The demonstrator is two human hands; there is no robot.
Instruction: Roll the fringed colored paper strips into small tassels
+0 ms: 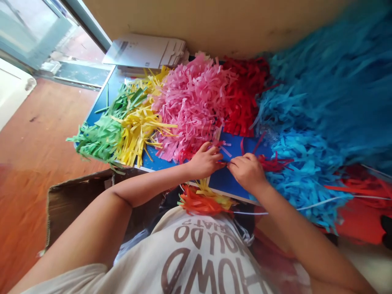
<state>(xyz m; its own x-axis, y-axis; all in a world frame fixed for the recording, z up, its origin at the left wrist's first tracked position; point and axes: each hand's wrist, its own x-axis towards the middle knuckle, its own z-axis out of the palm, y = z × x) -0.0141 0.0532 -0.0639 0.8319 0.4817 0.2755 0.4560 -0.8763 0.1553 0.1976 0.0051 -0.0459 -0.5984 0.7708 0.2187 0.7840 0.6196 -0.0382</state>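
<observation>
Over the table's front edge, my left hand [206,161] and my right hand [248,171] are close together, fingertips almost meeting. Both are closed in a pinch on a red tissue paper tassel [274,163]. Its fringed strips stick out past my right hand; a few reddish strips show beside my left fingers. The middle of the tassel is mostly hidden by my fingers. Just beyond my left hand lies a heap of pink tassels [196,102]. An orange and yellow tassel [202,200] hangs on a white string [251,213] at my lap.
Green [104,132] and yellow tassels [137,128] lie left on the blue table [235,179]. Red tassels [241,94] and a large blue heap [306,163] are on the right. White cartons [147,51] stack by the wall. An open cardboard box [76,200] stands below the table.
</observation>
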